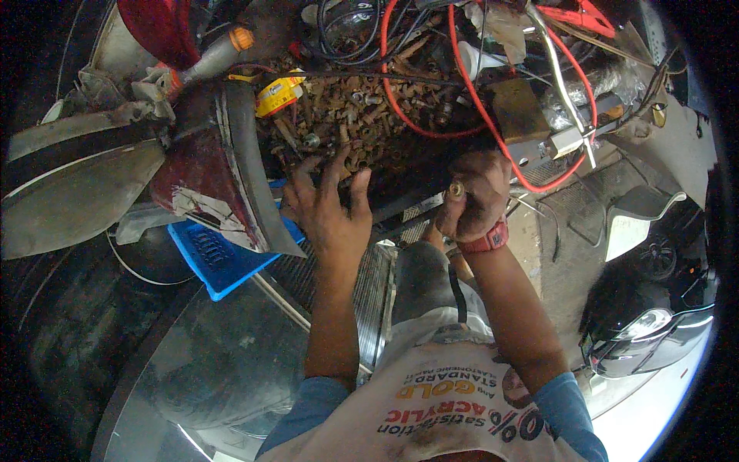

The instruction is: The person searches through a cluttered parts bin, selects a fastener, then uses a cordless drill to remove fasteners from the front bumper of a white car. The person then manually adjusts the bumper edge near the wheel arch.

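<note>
In the head view, read as a clock face with 12 at the top, the small fastener (456,189) is just off the centre toward 2 o'clock, in the right hand (479,199). Its round end faces the camera, so its long axis seems to run close to the line of sight; the shank's length is hidden, and which end shows cannot be told. That end looks brassy tan, with a darker ring inside a paler rim. The right thumb and curled fingers pinch it, and a red wristwatch (489,237) circles the wrist below. The left hand (329,212), toward 10 o'clock, has its fingers spread, index toward 12 and thumb toward 1, at the near edge of a heap of bolts and nuts (369,108); whether its fingertips touch any piece cannot be told. The heap lies toward 12 o'clock, its pieces pointing every way, mostly rusty brown and dull, with a few greyer, shinier ones. A yellow-and-red packet (279,94) sits at the heap's edge toward 11, its long side slanting from about 8 to 2. A red cable (493,142) loops over the heap's right side toward 2, and a blue plastic tray (219,266) lies between 8 and 9.
</note>
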The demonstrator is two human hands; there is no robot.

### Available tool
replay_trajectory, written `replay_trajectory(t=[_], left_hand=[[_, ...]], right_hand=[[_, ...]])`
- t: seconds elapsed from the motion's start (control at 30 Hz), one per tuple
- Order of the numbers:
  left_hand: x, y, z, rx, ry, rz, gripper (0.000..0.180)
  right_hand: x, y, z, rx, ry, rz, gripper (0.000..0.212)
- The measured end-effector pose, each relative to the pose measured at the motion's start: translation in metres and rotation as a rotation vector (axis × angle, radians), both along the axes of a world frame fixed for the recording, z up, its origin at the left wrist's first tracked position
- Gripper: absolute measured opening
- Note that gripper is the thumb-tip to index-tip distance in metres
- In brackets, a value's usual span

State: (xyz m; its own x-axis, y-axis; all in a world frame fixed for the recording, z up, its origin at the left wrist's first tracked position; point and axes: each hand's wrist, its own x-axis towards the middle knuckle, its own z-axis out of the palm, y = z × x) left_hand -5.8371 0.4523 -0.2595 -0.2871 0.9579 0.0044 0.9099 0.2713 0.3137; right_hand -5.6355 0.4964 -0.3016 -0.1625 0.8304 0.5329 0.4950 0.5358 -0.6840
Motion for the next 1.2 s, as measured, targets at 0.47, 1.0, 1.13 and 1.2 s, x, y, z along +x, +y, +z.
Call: replay_trajectory(t=[0.47,1.0,1.13,1.2], left_hand=[[0.003,0.005,-0.003,-0.034,0.012,0.036,0.048],[0.009,0.004,-0.003,0.103,0.03,0.001,0.041],[0.003,-0.002,-0.007,0.19,0.021,0.011,0.037],[0.003,-0.003,-0.012,0.239,0.032,0.013,0.034]], right_hand=[[0.0,-0.001,0.004,-0.021,-0.035,-0.008,0.02],[-0.008,0.0,0.008,0.035,-0.047,-0.115,0.021],[-0.018,0.002,0.024,0.045,-0.114,-0.1,0.016],[-0.012,-0.001,0.033,0.065,-0.079,-0.045,0.016]])
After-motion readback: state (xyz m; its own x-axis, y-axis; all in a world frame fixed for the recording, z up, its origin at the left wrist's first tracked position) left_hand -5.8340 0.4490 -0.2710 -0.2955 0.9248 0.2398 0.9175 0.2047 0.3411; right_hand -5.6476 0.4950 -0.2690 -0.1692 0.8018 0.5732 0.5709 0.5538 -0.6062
